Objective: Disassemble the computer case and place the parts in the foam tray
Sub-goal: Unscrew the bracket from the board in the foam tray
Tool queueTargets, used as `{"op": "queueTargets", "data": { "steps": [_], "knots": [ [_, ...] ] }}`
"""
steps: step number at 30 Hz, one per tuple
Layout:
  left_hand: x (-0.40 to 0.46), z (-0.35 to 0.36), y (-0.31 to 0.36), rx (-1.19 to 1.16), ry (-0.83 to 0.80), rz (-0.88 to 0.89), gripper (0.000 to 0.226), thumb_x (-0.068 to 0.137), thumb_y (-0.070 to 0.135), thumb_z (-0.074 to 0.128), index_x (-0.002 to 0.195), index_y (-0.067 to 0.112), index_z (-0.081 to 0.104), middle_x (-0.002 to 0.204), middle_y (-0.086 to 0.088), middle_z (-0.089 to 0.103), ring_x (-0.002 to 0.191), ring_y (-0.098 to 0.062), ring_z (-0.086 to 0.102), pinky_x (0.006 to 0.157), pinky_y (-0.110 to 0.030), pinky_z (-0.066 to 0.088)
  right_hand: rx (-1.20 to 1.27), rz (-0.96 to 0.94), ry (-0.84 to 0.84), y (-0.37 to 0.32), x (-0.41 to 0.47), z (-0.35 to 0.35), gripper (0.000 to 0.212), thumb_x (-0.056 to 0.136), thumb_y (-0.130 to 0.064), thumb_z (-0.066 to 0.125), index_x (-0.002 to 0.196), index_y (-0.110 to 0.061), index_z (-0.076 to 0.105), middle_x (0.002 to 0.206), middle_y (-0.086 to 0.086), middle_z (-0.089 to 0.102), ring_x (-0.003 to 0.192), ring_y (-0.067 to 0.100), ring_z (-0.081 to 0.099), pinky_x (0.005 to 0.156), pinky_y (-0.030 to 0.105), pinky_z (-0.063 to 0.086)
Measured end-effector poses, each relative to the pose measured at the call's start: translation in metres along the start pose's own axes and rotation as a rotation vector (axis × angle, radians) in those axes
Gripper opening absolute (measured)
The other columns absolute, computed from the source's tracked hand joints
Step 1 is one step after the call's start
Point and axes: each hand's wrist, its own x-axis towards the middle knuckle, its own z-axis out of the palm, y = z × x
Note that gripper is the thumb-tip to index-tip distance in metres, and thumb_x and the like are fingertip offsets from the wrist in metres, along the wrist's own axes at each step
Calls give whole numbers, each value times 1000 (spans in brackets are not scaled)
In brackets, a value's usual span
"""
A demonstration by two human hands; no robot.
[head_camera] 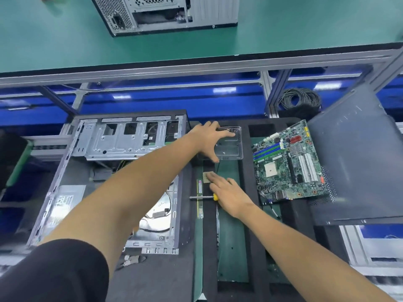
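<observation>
My left hand (208, 139) reaches across the open computer case (104, 149) and rests with spread fingers on a clear plastic tray (232, 149) at the far end of the black foam tray (245, 177). My right hand (229, 197) lies flat on the foam tray, its straight fingertips touching a square CPU chip (205, 176). A yellow-handled screwdriver (201, 197) lies across a RAM stick (199, 201) just left of this hand. The green motherboard (287, 162) sits in the foam tray to the right.
The dark case side panel (353, 162) lies at the right, partly over the foam tray. A coil of black cable (301, 99) sits behind it. Another computer case (163, 14) stands on the green upper shelf. Metal frame rails run across the back.
</observation>
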Motion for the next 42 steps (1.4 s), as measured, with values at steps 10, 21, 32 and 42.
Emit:
{"op": "queueTargets", "data": {
  "steps": [10, 21, 32, 42],
  "knots": [
    [-2, -2, 0, -137, 21, -61, 116, 63, 73, 80, 156, 55, 14, 150, -8, 37, 136, -30, 40, 106, -52, 42, 161, 3, -127, 16, 31, -10, 26, 91, -3, 60, 115, -8, 51, 172, 5, -2, 158, 19, -6, 121, 48, 26],
    [-3, -1, 0, -129, -8, -51, 115, 62, 75, 80, 155, 56, 14, 149, -11, 37, 137, -33, 39, 106, -54, 40, 91, -318, -165, 5, 4, -9, 33, 82, -4, 60, 115, -9, 57, 166, 5, 28, 151, 26, 28, 117, 49, 30],
    [-39, 13, 35, -195, -104, -72, 119, 62, 74, 82, 156, 55, 11, 152, -12, 33, 141, -34, 36, 108, -53, 40, 176, -54, 97, 12, -66, -48, 24, 74, -10, 59, 82, -23, 40, 89, -7, 46, 82, 17, 40, 70, 37, 40],
    [-111, 59, 125, -162, -166, 10, 120, 59, 65, 85, 153, 54, 13, 147, -14, 33, 135, -36, 37, 105, -54, 42, 739, 574, 28, 47, -151, -40, 17, 90, 4, 58, 90, -13, 55, 92, 12, 67, 67, 12, 51, 60, 27, 41]
  ]
}}
